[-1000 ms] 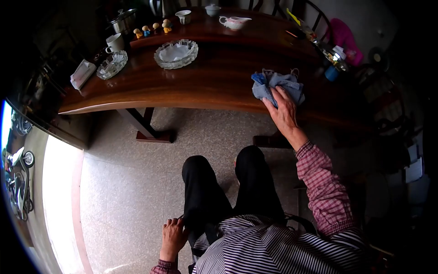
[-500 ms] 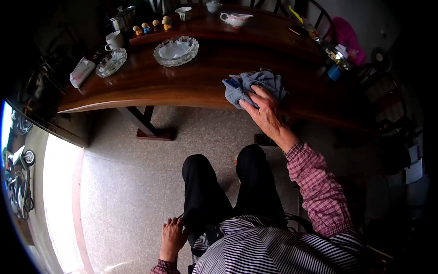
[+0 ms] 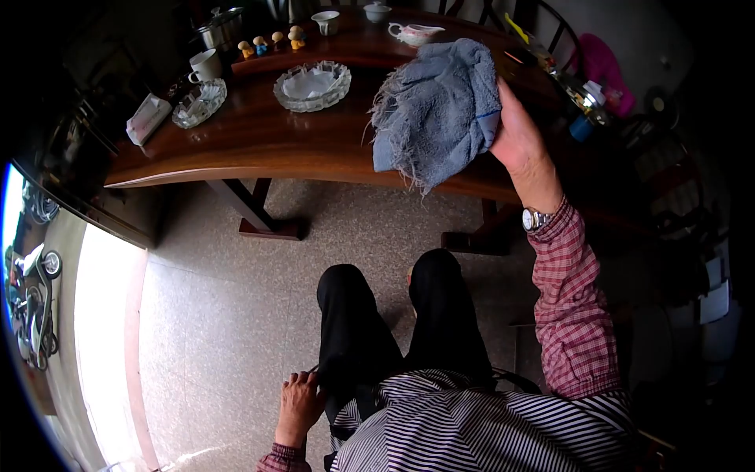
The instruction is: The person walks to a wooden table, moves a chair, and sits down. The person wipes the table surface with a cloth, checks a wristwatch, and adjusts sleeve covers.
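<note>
A frayed grey-blue cloth (image 3: 436, 110) hangs raised over the front edge of the dark wooden table (image 3: 259, 153). My right hand (image 3: 521, 130) is closed on its right side, palm turned up and watch showing at the wrist; most of the fingers are hidden behind the cloth. Low in the view, my left hand (image 3: 299, 403) rests against my left thigh, its fingers slightly bent and apart, with nothing visible in it.
On the table are a glass dish (image 3: 313, 88), a smaller glass dish (image 3: 198, 105), a tissue pack (image 3: 148, 119), a white mug (image 3: 205, 66), several small figurines (image 3: 296, 38), a cup (image 3: 325, 23), a lidded bowl (image 3: 377, 12), a pitcher (image 3: 415, 34) and a blue container (image 3: 582, 128).
The cloth moved left along the table, then came up off it and now hangs more spread out. My right hand has turned over, palm up. My left hand stayed in place.
</note>
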A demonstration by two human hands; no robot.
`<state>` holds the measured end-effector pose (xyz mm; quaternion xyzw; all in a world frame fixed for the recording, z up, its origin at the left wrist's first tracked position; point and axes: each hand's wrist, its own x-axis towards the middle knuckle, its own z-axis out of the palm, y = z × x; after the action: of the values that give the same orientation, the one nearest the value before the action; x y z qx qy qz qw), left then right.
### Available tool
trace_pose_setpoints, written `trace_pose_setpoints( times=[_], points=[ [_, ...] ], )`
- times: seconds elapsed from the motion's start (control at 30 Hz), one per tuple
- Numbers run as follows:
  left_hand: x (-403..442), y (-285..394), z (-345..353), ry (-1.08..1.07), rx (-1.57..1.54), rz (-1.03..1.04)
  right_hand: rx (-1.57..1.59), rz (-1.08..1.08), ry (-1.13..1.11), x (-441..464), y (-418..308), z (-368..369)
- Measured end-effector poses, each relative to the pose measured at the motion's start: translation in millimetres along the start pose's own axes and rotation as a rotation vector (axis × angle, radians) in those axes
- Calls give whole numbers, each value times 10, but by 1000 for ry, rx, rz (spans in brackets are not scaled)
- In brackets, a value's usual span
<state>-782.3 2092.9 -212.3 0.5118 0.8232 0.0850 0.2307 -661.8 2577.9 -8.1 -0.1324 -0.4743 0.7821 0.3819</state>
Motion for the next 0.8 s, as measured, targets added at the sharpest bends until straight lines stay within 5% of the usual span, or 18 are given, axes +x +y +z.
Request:
trace_pose_setpoints(
  times=[0.13, 0.2, 0.23, 0.53, 0.6, 0.73, 0.77, 0.8],
  points=[
    [-1, -4, -7, -8, 2, 6, -48, 68, 164, 265, 124, -364],
    [4, 0, -20, -12, 3, 4, -749, -247, 234, 142, 232, -472],
    [4, 5, -28, -15, 4, 1, -926, -129, 255, 305, 277, -899],
    [39, -17, 5, -1, -10, 2, -1444, -313, 306, 117, 433, -831],
    [33, 7, -38, -4, -7, 20, -1723, -584, 211, 171, 496, -938],
    [19, -14, -10, -5, -4, 0, -1626, -654, 219, 299, 505, -1118],
    [45, -33, 2, 2, -4, 4, -1162, -340, 334, 364, 411, -1129],
    [42, -39, 18, 18, -8, 12, -1056, -403, 375, 356, 341, -1157]
  ],
)
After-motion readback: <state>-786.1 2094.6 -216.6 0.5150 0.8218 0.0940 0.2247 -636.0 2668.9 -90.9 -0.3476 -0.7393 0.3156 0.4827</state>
